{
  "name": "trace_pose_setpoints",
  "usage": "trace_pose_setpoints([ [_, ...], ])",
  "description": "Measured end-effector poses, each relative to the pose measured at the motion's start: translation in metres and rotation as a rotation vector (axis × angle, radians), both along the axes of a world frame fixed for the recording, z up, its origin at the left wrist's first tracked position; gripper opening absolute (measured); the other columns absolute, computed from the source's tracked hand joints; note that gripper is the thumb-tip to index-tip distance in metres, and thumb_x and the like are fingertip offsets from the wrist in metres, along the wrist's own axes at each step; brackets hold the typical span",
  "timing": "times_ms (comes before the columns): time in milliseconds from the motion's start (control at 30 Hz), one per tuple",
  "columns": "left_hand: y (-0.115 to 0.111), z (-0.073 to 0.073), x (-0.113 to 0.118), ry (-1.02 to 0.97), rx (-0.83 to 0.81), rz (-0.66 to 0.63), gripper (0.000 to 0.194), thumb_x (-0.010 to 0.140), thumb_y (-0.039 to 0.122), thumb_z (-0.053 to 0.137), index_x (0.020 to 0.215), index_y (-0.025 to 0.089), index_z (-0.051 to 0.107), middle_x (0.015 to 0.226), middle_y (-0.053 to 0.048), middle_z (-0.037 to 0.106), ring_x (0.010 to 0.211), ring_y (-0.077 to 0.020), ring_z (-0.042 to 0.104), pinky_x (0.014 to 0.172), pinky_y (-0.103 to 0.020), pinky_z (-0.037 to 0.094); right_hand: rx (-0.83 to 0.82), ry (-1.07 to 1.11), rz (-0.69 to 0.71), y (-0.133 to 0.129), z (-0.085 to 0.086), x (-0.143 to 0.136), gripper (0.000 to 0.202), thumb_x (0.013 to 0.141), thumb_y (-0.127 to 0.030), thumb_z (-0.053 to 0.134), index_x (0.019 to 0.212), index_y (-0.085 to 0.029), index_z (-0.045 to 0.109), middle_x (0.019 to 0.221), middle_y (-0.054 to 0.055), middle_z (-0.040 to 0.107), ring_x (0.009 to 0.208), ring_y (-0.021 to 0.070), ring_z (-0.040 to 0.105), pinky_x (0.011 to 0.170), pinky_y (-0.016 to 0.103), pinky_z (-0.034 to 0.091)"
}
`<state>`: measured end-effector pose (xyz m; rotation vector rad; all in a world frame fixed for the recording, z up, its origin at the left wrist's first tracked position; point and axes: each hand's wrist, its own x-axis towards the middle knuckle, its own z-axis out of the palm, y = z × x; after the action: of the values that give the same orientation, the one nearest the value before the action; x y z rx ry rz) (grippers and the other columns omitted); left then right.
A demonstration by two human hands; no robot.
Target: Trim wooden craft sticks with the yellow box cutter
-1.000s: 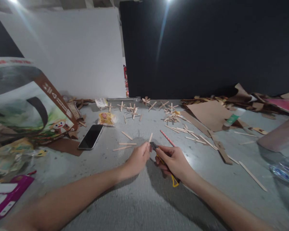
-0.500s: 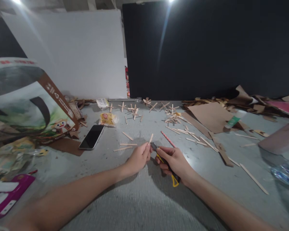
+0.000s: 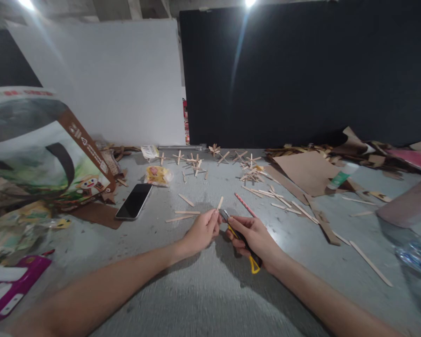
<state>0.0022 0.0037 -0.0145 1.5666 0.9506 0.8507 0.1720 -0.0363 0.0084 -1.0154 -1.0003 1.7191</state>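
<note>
Between the fingertips of my left hand (image 3: 204,230) a short wooden craft stick (image 3: 220,202) is pinched, its pale end pointing up and away. My right hand (image 3: 250,236) is wrapped round a black and yellow utility knife (image 3: 243,242). The knife's metal tip lies close to the stick at my left fingertips; whether it touches the wood I cannot tell. Just beyond the hands lies a red patterned thin rod (image 3: 244,205). Loose craft sticks (image 3: 186,212) rest to the left of my left hand.
A black phone (image 3: 134,201) and a wrapped snack (image 3: 157,175) lie at left, near a large printed bag (image 3: 70,154). Crossed stick pieces (image 3: 196,164) stand along the back. On the right are scattered sticks (image 3: 280,199), cardboard (image 3: 298,171) and a green-white tube (image 3: 342,176).
The knife's metal end has tilted slightly at my left fingertips. Both hands otherwise stay in nearly the same place, and the whole view has shifted down a little.
</note>
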Motion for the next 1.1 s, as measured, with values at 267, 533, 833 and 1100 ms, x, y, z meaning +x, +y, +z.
trace_pose_setpoints([
  [267,-0.0011,0.0031,-0.0004,0.001,-0.019,-0.009,0.048,0.102,0.066,0.036,0.081,0.023,0.046,0.055,0.008,0.038,0.046,-0.0100,0.031,0.047,-0.023,0.028,0.007,0.010,0.022,0.0008,-0.0019,0.0008,0.055,0.070,-0.065,0.088,0.082,-0.016,0.066,0.064,-0.004,0.058,0.043,0.0035,0.034,0.035,0.017,0.021],
  [533,-0.0009,0.0038,-0.0010,-0.013,-0.012,-0.017,0.046,0.102,0.064,0.037,0.082,0.023,0.046,0.055,0.008,0.040,0.046,-0.0102,0.031,0.047,-0.023,0.028,-0.015,0.026,0.024,0.0007,0.0032,0.0002,0.058,0.065,-0.065,0.091,0.080,-0.016,0.065,0.063,-0.005,0.057,0.043,0.0027,0.033,0.035,0.017,0.020],
  [833,-0.0009,0.0051,-0.0010,-0.010,-0.028,-0.016,0.047,0.101,0.066,0.038,0.085,0.023,0.047,0.056,0.008,0.040,0.046,-0.0103,0.030,0.048,-0.023,0.026,-0.077,0.080,0.032,0.0030,0.0019,0.0026,0.047,0.071,-0.054,0.091,0.085,-0.016,0.070,0.065,-0.004,0.056,0.043,0.0022,0.029,0.036,0.016,0.017],
  [1100,-0.0019,0.0053,-0.0009,-0.014,-0.043,-0.002,0.045,0.101,0.064,0.038,0.084,0.023,0.047,0.056,0.009,0.038,0.046,-0.0101,0.028,0.047,-0.023,0.024,-0.134,0.173,0.036,0.0044,-0.0006,0.0029,0.040,0.071,-0.044,0.092,0.086,-0.015,0.071,0.065,-0.003,0.057,0.043,0.0011,0.027,0.036,0.014,0.016],
])
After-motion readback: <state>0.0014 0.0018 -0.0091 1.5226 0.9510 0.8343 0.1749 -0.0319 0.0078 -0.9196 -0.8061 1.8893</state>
